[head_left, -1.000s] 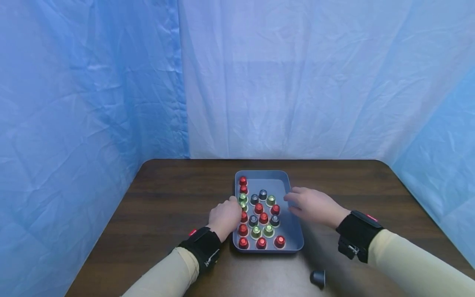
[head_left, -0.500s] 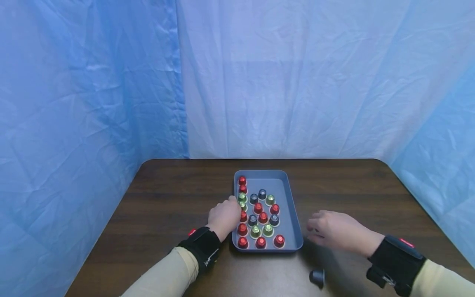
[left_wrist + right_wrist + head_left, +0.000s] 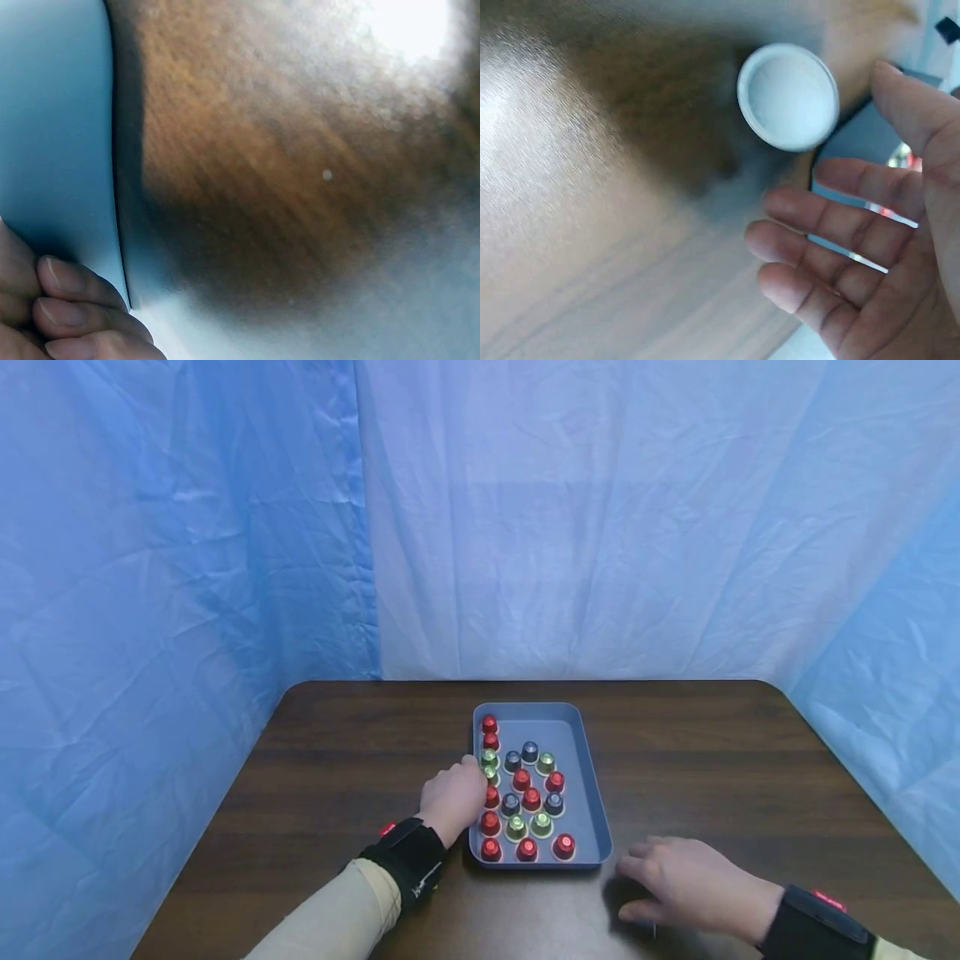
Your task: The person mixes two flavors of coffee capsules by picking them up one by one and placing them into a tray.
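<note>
My left hand (image 3: 454, 797) grips the left rim of a blue-grey tray (image 3: 540, 718). In the left wrist view its fingertips (image 3: 71, 311) curl against the tray's outer wall (image 3: 56, 135). Coffee capsules stand in the tray: red ones (image 3: 564, 846), green ones (image 3: 541, 823) and dark blue ones (image 3: 529, 752). Low over the table, right of the tray's near corner, my right hand (image 3: 690, 885) has its fingers spread and holds nothing. Close to its thumb a single capsule (image 3: 789, 97) lies on its side, pale lid showing in the right wrist view; the hand mostly hides it in the head view.
The dark wooden table (image 3: 360, 743) has rounded far corners. Blue sheets (image 3: 187, 568) hang along the left, back and right. Capsules form a column along the tray's left wall, with more in the middle and near end.
My right hand has moved from the tray's right side, right and toward me, down to the loose capsule on the table. The left hand keeps its grip on the tray.
</note>
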Demonstrator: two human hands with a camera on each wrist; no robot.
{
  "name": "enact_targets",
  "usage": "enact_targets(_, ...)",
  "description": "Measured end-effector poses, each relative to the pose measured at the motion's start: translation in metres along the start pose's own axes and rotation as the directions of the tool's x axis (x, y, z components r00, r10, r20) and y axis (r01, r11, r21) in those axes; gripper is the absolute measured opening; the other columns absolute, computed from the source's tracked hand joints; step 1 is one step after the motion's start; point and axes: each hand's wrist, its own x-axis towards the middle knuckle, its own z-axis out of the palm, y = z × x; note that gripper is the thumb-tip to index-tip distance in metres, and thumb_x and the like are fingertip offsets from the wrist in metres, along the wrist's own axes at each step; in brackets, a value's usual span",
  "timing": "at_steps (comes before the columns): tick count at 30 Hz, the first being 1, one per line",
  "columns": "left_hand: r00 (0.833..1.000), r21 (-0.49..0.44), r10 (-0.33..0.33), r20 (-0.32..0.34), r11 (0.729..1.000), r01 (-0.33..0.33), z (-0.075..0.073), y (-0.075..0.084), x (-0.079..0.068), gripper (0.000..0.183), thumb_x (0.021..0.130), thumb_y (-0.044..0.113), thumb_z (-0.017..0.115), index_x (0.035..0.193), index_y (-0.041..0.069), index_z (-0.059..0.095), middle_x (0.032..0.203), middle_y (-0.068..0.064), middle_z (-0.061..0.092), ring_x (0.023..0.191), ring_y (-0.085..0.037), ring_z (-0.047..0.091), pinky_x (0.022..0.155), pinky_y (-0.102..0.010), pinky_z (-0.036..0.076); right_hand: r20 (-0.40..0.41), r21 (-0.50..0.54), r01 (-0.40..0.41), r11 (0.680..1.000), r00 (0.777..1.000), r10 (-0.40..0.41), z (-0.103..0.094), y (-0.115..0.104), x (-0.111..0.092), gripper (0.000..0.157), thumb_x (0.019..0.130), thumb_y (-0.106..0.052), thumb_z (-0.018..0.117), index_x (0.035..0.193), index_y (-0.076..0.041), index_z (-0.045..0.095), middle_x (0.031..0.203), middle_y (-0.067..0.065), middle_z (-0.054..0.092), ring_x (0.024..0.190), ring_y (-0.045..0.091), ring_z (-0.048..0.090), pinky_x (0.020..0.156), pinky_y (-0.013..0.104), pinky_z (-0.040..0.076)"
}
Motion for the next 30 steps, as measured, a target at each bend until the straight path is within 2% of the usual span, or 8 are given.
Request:
enact_targets(6, 1.000, -0.010, -0.008, 0.010, 1.000, 0.008, -0.002, 0.001, -0.001, 0.041, 0.096, 0.030, 0.072, 0.120, 0.001, 0.057, 0.085, -0.010, 0.062, 0.075, -0.025, 0.067, 0.074, -0.048, 0.060, 0.076, -0.020, -0.028, 0.999, 0.997, 0.029, 0.010, -0.002, 0.000, 0.056, 0.084, -0.068, 0.070, 0.113, -0.021, 0.070, 0.091, -0.013, 0.065, 0.076, 0.003, 0.055, 0.070, 0.033, 0.055)
enact_targets(13, 1.000, -0.026, -0.029, 0.012, 0.999, 0.029, 0.000, 0.000, 0.000, 0.043, 0.096, 0.032, 0.072, 0.124, 0.003, 0.056, 0.088, -0.009, 0.063, 0.078, -0.025, 0.068, 0.077, -0.047, 0.060, 0.099, -0.015, 0.008, 1.000, 0.995, -0.006, 0.015, -0.002, -0.001, 0.045, 0.084, -0.061, 0.075, 0.113, -0.028, 0.068, 0.092, -0.020, 0.062, 0.079, 0.001, 0.056, 0.076, 0.033, 0.056)
enact_targets(17, 0.999, -0.033, -0.029, 0.015, 0.999, 0.029, 0.001, -0.001, 0.001, 0.044, 0.096, 0.032, 0.072, 0.125, 0.004, 0.056, 0.090, -0.008, 0.064, 0.079, -0.025, 0.068, 0.077, -0.047, 0.061, 0.098, -0.023, 0.012, 1.000, 0.995, -0.009, 0.017, -0.002, -0.002, 0.040, 0.084, -0.058, 0.077, 0.112, -0.031, 0.067, 0.095, -0.020, 0.064, 0.080, 0.002, 0.057, 0.077, 0.034, 0.056)
enact_targets(21, 1.000, -0.032, -0.021, 0.014, 0.999, 0.022, 0.002, -0.002, 0.001, 0.042, 0.097, 0.032, 0.071, 0.124, 0.003, 0.056, 0.089, -0.008, 0.063, 0.078, -0.025, 0.068, 0.077, -0.047, 0.061, 0.089, -0.052, 0.029, 0.998, 0.996, -0.024, 0.018, -0.002, -0.002, 0.036, 0.084, -0.048, 0.082, 0.112, -0.030, 0.067, 0.098, -0.018, 0.066, 0.083, 0.003, 0.061, 0.079, 0.035, 0.057)
enact_targets(25, 1.000, -0.033, -0.018, 0.016, 0.999, 0.019, 0.002, -0.002, 0.001, 0.042, 0.097, 0.032, 0.072, 0.124, 0.003, 0.056, 0.089, -0.008, 0.063, 0.078, -0.025, 0.068, 0.076, -0.046, 0.061, 0.067, -0.084, 0.065, 0.994, 0.996, -0.060, 0.019, -0.001, -0.002, 0.031, 0.084, -0.041, 0.084, 0.109, -0.028, 0.069, 0.095, -0.018, 0.067, 0.083, 0.003, 0.063, 0.079, 0.033, 0.057)
enact_targets(30, 1.000, -0.029, -0.015, 0.016, 0.999, 0.016, 0.002, -0.001, 0.001, 0.042, 0.097, 0.032, 0.072, 0.124, 0.003, 0.056, 0.089, -0.008, 0.063, 0.078, -0.024, 0.068, 0.076, -0.046, 0.061, 0.039, -0.117, 0.096, 0.988, 0.995, -0.092, 0.016, -0.001, -0.002, 0.025, 0.086, -0.040, 0.082, 0.103, -0.026, 0.072, 0.091, -0.017, 0.068, 0.079, 0.002, 0.061, 0.075, 0.030, 0.053)
